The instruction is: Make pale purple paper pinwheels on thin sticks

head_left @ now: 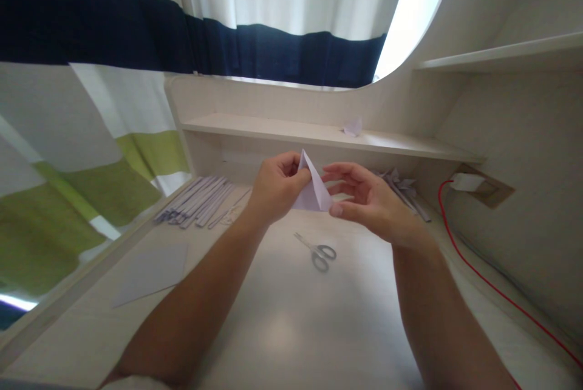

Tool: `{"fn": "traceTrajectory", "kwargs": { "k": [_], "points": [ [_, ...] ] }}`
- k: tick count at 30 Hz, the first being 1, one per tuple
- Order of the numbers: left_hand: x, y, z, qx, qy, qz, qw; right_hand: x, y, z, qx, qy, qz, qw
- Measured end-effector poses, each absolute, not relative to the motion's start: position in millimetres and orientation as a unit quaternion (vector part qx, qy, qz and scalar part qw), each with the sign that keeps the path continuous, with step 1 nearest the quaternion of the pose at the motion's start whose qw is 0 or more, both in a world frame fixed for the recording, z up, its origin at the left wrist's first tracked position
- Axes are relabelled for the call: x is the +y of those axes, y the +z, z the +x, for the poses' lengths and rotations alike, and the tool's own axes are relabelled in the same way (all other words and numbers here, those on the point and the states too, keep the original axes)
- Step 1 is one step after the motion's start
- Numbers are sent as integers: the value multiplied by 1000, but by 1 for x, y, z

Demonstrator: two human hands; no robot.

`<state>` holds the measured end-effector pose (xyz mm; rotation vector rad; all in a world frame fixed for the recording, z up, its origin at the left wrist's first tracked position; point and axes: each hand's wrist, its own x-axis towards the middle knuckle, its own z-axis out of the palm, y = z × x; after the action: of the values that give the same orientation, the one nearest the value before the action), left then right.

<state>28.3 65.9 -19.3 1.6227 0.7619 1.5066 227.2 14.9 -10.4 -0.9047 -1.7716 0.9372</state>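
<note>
A pale lilac folded sheet of paper is held up above the desk, its pointed tip upward. My left hand grips it from the left, thumb across its front and fingers curled behind. My right hand is beside the paper's right corner, fingers spread and slightly bent, the thumb close to the lower right edge; whether it touches the paper I cannot tell. Below the hands, scissors with grey handles lie on the desk.
Paper strips lie in a bundle at the back left, with a flat paper sheet nearer me. Folded paper pieces sit behind my right hand. A shelf bears a small folded paper. A red cable runs along the right.
</note>
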Motion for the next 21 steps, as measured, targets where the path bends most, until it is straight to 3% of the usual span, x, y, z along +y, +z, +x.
{"fn": "traceTrajectory", "kwargs": {
  "k": [6,12,16,21],
  "points": [
    [65,-22,32,352,595,653,309,15,-19,218,-765,215,-423,436],
    [67,-22,31,323,570,670,349,21,-22,222,-723,233,-434,484],
    [66,-22,28,322,550,692,338,22,-21,227,-730,189,-466,463],
    [69,-22,22,284,528,707,374,26,-22,231,-709,242,-463,473]
  ]
}}
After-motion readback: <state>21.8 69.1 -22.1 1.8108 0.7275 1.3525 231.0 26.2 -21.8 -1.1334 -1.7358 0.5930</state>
